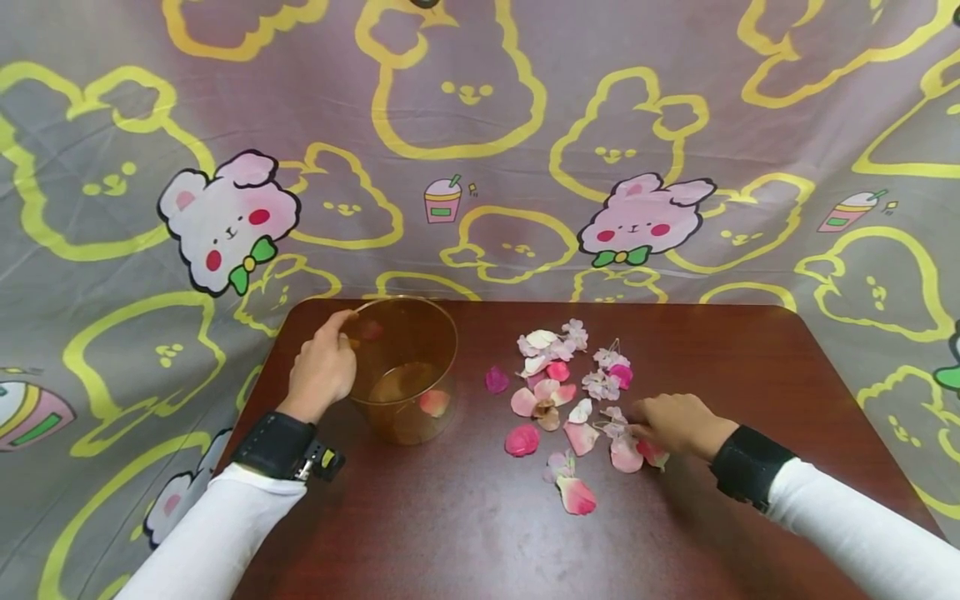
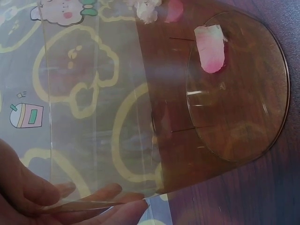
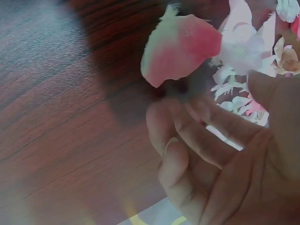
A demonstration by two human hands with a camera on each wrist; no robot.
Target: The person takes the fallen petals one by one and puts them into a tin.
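Observation:
My left hand (image 1: 324,367) grips the rim of a see-through amber bin (image 1: 408,421), thumb and fingers on either side of its wall in the left wrist view. A pink-and-white petal (image 2: 211,49) shows at the bin's base. Over the loose petals, my right hand (image 1: 678,423) reaches down with its fingers loosely bent. Close to its fingertips are a pale lilac flower (image 1: 615,421) and a pink-and-cream petal (image 3: 183,49). No petal is visible between the fingers, though part of the hand's far side is hidden.
Several petals and small blossoms lie scattered mid-table, among them a deep pink petal (image 1: 522,440), a purple petal (image 1: 497,380) and a peach flower (image 1: 542,402). The dark brown table (image 1: 480,542) meets a cartoon-printed cloth (image 1: 517,183) at its back and sides.

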